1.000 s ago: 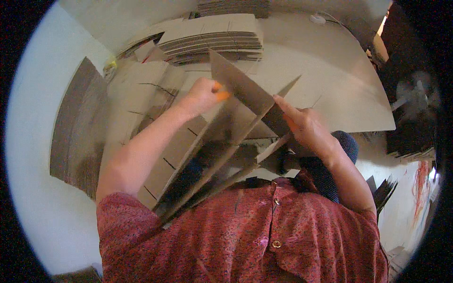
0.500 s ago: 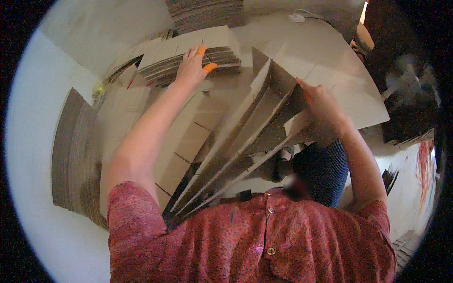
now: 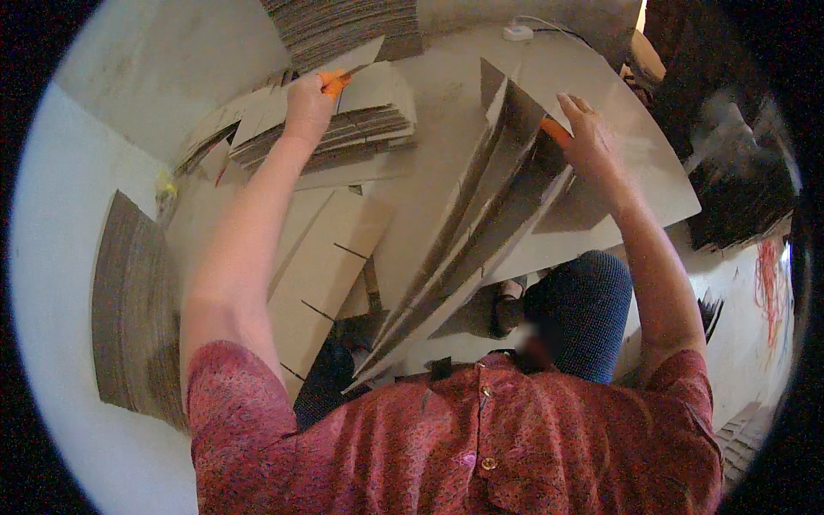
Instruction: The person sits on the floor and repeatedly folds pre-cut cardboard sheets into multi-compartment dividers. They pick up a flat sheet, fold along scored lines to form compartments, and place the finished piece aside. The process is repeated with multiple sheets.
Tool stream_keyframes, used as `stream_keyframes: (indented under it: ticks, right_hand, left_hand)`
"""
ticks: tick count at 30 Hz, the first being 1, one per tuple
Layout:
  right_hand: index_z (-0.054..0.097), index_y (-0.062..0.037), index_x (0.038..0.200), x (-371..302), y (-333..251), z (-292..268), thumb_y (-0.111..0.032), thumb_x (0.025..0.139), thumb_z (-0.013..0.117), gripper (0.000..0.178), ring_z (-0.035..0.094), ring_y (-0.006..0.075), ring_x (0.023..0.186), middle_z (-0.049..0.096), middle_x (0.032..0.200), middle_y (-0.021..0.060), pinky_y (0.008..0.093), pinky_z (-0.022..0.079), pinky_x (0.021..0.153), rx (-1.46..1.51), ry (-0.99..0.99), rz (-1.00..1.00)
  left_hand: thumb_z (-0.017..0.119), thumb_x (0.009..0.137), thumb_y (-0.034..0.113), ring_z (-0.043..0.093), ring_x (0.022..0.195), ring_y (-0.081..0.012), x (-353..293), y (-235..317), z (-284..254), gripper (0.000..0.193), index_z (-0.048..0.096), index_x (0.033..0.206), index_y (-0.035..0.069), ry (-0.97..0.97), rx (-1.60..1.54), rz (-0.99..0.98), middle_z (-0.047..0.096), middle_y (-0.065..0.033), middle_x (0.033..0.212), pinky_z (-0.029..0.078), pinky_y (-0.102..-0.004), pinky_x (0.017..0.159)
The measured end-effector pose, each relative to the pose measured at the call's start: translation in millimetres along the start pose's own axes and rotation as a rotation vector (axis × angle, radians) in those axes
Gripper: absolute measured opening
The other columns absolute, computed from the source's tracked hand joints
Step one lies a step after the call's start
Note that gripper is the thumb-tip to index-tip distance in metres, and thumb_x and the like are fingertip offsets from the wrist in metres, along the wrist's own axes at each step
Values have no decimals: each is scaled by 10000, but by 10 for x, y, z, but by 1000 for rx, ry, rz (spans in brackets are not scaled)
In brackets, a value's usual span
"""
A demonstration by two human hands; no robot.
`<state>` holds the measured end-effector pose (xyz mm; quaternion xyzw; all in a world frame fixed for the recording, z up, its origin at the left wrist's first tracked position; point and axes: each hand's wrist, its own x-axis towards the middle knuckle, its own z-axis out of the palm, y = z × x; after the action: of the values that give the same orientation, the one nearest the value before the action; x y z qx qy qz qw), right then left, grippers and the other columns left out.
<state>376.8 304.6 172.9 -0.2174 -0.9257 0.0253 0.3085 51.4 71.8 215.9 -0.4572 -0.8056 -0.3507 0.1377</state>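
Observation:
At the far left, my left hand (image 3: 309, 107) pinches a slotted cardboard strip (image 3: 365, 57), lifted at an angle from the cardboard stack (image 3: 378, 99). Orange covers wrap its thumb and a finger. My right hand (image 3: 592, 142) is open beside the upper end of several upright cardboard strips (image 3: 481, 219); its orange-covered thumb touches their edge while the fingers stretch upward. These strips spread like a fan, narrowing toward my lap. A flat slotted cardboard sheet (image 3: 322, 257) lies left of them, under my left forearm.
The pale table (image 3: 631, 154) curves to a corner at right. More cardboard stacks stand at the left wall (image 3: 133, 300) and at the back (image 3: 343, 30). A white plug block (image 3: 518, 33) with a cable lies at the far edge. Red strings (image 3: 766, 283) hang at right.
My left hand has moved left over the stack, and a cardboard strip is now raised in its fingers. My right hand's fingers have opened upward; the fanned strips have shifted slightly right.

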Motion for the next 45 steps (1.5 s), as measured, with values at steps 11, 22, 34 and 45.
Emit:
stream_keyframes:
  ticks: [11,22,34,45]
  right_hand:
    - [584,-11,1108,-733,-217,-566,-107,874,556,254,588,203,953,609,1041,93,297,482,824,1110,179,472]
    - [640,-41,1004,-1549,1,-695,-77,869,576,154,567,104,781,650,888,1,251,452,695,1173,342,489]
    - [652,-28,993,-1454,-205,-910,-75,845,603,163,570,91,802,666,879,32,254,460,709,631,174,457]
    - [651,-25,981,-1397,-123,-867,-107,850,607,160,576,107,797,666,866,33,267,458,694,763,251,367]
  left_hand:
    - [657,795,226,611,897,-303,-1338,1554,400,379,595,1084,-12,-137,-198,371,619,-176,1050,479,-354,797]
    - [631,798,181,624,755,-235,-1782,1198,-255,228,663,930,-3,-546,-34,-209,672,-137,861,477,-326,713]
    - [605,828,118,468,583,-102,-1993,1016,-416,193,635,907,-56,-389,-97,-106,601,-81,645,385,-276,529]
    - [615,821,114,463,586,-87,-1981,1027,-433,197,641,929,-49,-386,-121,-174,580,-53,636,383,-257,532]
